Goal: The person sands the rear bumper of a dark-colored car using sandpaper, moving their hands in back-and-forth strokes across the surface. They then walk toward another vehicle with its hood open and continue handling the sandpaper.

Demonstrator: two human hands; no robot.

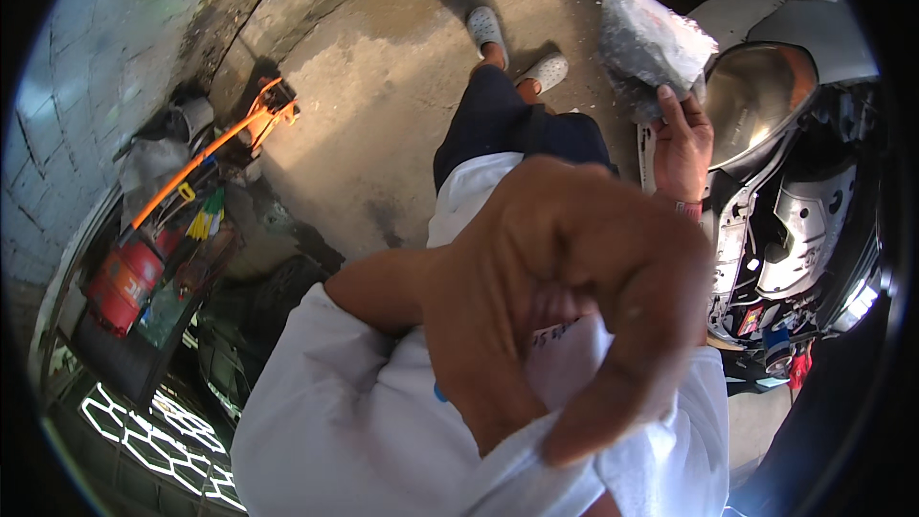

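Close to the camera and partly blurred, my left hand (565,297) is raised in front of my chest. Its fingers curl round, and a fold of my white shirt (335,421) shows at the fingertips, seemingly pinched there. Out to the right, my right hand (682,139) grips the lower edge of a crinkled, clear-and-silvery plastic bag (656,38). What the bag contains I cannot make out. A band circles my right wrist. Just beyond that hand is a vehicle headlight (761,101) with a large clear lens.
Along the right stands a vehicle front (804,220) with its inner panels exposed. At left are an orange-handled jack (206,163), a red tank (124,278) and yellow-green gloves or cloth (206,215). A dark glossy surface (158,421) reflects hexagonal lights. Concrete floor (364,115) lies around my feet.
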